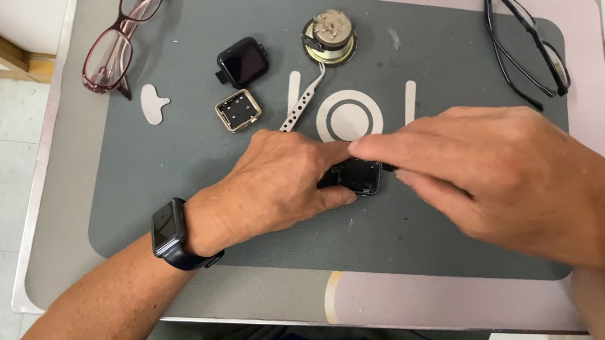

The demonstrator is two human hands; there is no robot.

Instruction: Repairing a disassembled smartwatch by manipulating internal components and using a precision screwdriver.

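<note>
Grey mat (165, 179) is spread over the table (48, 224); near its middle a dark watch case (359, 177) is pinched by the left hand (266, 190), fingers closed on it, while the right hand (487, 170) rests fingertips on its top edge. Opening or seating seemingly is in hand; steady, light pressure is called for. Red glasses (121, 38) lie at the far left corner, black glasses (530, 50) at the far right, tweezers (304, 104) between; no labels are seen.

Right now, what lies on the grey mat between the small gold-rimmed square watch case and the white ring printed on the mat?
In the head view, white tweezers lie slanted between the gold-rimmed case and the white ring.
</note>
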